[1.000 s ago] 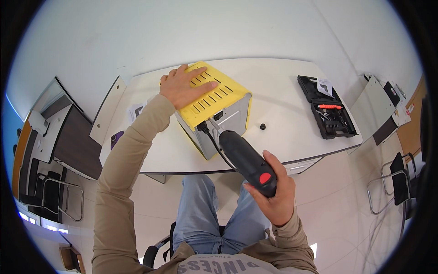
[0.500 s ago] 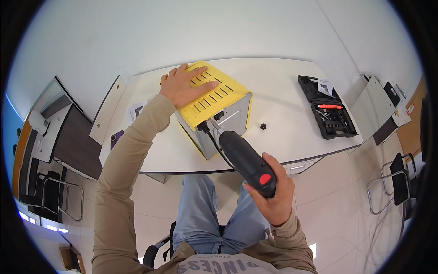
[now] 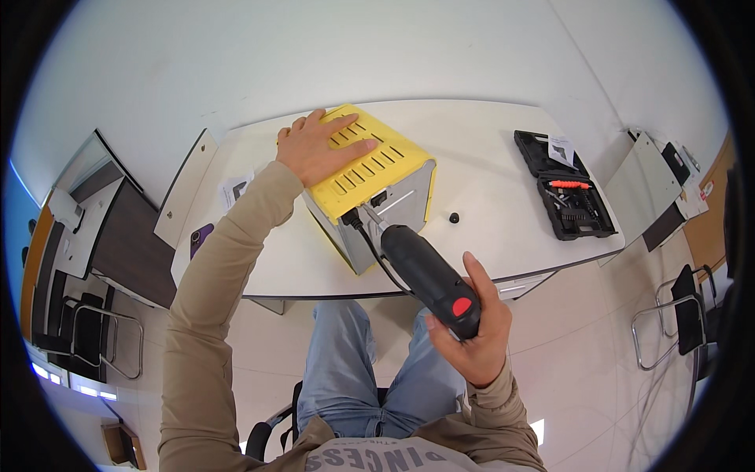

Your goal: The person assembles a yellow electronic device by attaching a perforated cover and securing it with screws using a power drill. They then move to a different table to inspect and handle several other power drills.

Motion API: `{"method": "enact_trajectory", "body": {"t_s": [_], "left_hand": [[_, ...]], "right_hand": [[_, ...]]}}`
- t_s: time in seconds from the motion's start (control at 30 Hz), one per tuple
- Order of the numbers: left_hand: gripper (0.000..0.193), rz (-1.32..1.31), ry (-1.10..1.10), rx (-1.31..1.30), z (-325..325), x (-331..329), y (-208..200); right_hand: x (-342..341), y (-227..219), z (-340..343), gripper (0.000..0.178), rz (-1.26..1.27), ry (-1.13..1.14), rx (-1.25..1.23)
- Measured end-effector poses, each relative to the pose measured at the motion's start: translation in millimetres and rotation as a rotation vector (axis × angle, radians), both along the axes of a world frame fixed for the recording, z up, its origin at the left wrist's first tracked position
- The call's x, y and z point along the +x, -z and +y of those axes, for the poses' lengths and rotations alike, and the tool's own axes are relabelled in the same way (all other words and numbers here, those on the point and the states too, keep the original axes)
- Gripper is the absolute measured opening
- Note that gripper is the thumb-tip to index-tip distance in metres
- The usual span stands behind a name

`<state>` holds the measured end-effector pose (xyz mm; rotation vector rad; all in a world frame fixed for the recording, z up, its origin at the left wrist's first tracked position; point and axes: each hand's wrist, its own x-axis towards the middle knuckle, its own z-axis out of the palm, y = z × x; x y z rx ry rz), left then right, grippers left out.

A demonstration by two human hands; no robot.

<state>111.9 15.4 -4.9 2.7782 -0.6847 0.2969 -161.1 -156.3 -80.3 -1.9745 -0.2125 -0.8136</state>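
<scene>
A yellow metal casing with rows of slots (image 3: 405,153) sits at an angle on the table, its grey end panel (image 3: 403,202) turned toward me. My left hand (image 3: 318,148) lies on top of it, fingers spread across the slots. With my right hand (image 3: 481,334) I hold the rear of a black electric screwdriver with a red round patch (image 3: 431,277). Its metal bit reaches the edge of the end panel, beside a black plug (image 3: 351,219); whether the tip sits on a screw is too small to tell. A black cord runs from the plug behind the screwdriver.
On the white table (image 3: 487,149) are a small black knob (image 3: 454,218), an open black tool case with an orange-handled tool (image 3: 578,206), a printed sheet (image 3: 233,191) and a purple phone (image 3: 201,238). Chairs (image 3: 683,311) stand on both sides.
The screwdriver's rear end has shifted slightly right and down with my right hand. A finger of that hand has lifted off the body. My left hand and the casing stay put.
</scene>
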Motion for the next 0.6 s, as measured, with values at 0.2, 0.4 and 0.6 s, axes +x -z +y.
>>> {"method": "enact_trajectory", "body": {"t_s": [0.2,0.4,0.6], "left_hand": [[0.087,-0.008,0.002,-0.005,-0.1,0.8,1.4],[0.088,0.011,0.006,-0.005,-0.4,0.3,-1.0],[0.088,-0.014,-0.001,-0.002,-0.6,0.3,1.0]], "right_hand": [[-6.3,1.7,-2.1,0.085,0.104,-0.115,0.043],[-4.1,-1.0,2.3,0.085,0.088,-0.105,0.122],[-6.3,1.2,4.3,0.083,0.125,-0.078,0.098]]}}
